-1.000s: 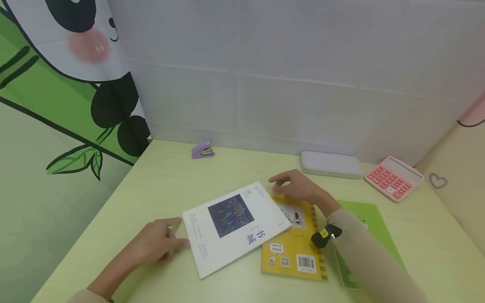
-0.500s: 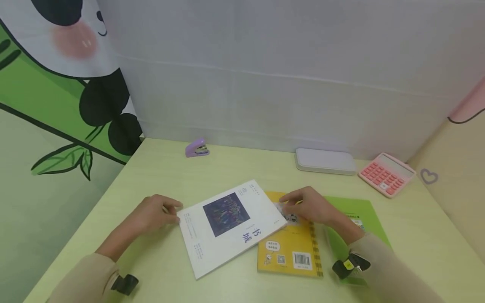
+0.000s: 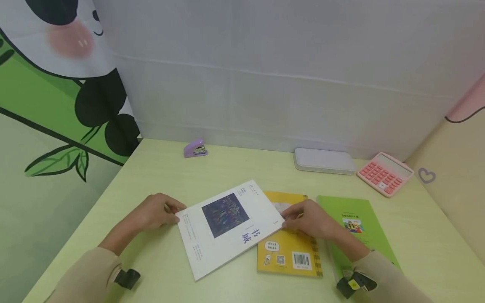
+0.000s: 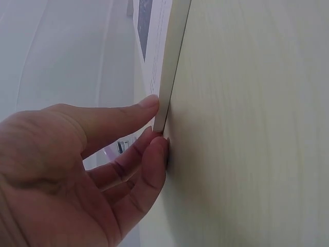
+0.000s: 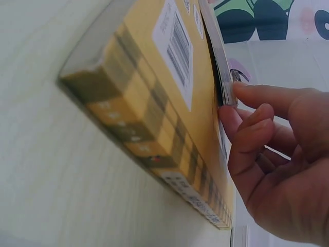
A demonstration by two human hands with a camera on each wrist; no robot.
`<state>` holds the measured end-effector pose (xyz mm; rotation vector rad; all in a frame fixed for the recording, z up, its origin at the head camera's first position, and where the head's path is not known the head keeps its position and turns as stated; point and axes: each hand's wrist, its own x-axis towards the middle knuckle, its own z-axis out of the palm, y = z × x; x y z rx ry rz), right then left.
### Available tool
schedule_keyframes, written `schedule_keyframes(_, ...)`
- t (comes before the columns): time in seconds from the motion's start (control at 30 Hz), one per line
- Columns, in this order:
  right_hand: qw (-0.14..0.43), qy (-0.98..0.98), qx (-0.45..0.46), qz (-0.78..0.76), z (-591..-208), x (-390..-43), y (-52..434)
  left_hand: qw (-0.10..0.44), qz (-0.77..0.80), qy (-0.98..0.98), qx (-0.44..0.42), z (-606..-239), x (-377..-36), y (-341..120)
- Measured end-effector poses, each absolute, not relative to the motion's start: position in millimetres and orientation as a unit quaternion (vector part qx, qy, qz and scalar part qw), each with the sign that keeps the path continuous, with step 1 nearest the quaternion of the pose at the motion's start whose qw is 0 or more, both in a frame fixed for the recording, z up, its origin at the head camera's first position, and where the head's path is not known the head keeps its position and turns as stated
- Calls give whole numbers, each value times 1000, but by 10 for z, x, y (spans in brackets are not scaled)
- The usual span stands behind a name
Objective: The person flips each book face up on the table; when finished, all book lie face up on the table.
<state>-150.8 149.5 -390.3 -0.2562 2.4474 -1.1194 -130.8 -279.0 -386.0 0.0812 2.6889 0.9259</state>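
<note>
A white book [image 3: 227,227] with a dark cover picture lies askew on the pale table [image 3: 235,168], its right corner overlapping a yellow book [image 3: 289,252]. My left hand [image 3: 176,212] pinches the white book's left corner. In the left wrist view the thumb [image 4: 118,116] lies on the cover and the fingers curl under the white book's edge [image 4: 172,62]. My right hand [image 3: 286,219] pinches the right corner. In the right wrist view its thumb [image 5: 267,95] sits on the white book [image 5: 218,67] and the fingers tuck between it and the yellow book [image 5: 154,92].
A green book [image 3: 356,227] lies right of the yellow one, partly under my right sleeve. Along the back wall stand a purple stapler [image 3: 195,148], a grey flat case [image 3: 323,160] and a pink calculator [image 3: 384,173]. Panels close in the table's left, back and right.
My right hand came back from the yellow book's far edge to the white book's right corner. My left hand moved up to grip its left corner.
</note>
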Motion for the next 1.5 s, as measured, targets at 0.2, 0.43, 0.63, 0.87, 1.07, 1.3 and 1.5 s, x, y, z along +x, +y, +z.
schedule_keyframes(0.2, 214, 888, -77, -400, -3915, -1491, 1437, 148, 318, 936, 35, -3871, -1275, -2800)
schedule_keyframes(0.43, 201, 901, -72, -377, -3928, -1555, 1387, 149, 323, 934, 43, -3860, -1233, -2804)
schedule_keyframes(0.63, 196, 907, -92, -362, -3918, -1671, 1363, 158, 323, 932, 38, -3852, -1176, -2798)
schedule_keyframes(0.87, 204, 906, -100, -358, -3917, -1816, 1319, 166, 314, 934, 39, -3841, -1071, -2807)
schedule_keyframes(1.07, 210, 905, -106, -354, -3920, -1939, 1253, 173, 296, 938, 43, -3838, -964, -2802)
schedule_keyframes(1.3, 212, 899, -114, -366, -3925, -2071, 1157, 182, 268, 945, 40, -3849, -828, -2778)
schedule_keyframes(1.5, 224, 898, -97, -365, -3920, -2172, 1044, 179, 262, 948, 34, -3859, -687, -2746)
